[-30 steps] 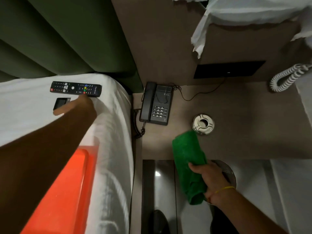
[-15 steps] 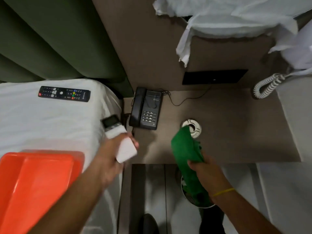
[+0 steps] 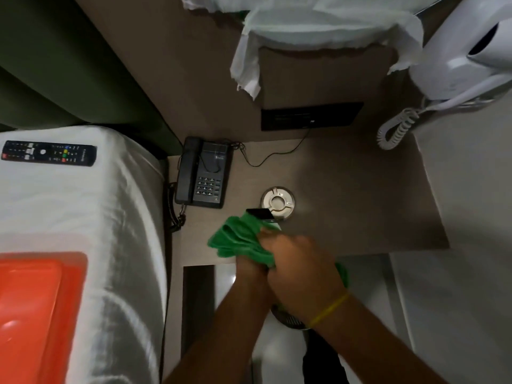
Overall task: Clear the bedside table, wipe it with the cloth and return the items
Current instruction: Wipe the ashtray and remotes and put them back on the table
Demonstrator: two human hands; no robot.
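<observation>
Head view: both hands meet over the near edge of the table (image 3: 360, 195). The right hand (image 3: 302, 270) is clenched around the green cloth (image 3: 238, 239), which bunches out toward the left and away from its knuckles. The left hand (image 3: 250, 268) is pressed in just beside it, closed on the small remote (image 3: 260, 214); only that remote's dark end shows, sticking out past the cloth, its long axis pointing away from the person toward the ashtray (image 3: 278, 202). The ashtray sits just beyond that tip. The black telephone (image 3: 203, 173) lies at the table's left rear, long axis running front to back. On the bed (image 3: 83, 217), the TV remote (image 3: 48, 153) lies crosswise; an orange tray (image 3: 30, 314) sits nearer.
</observation>
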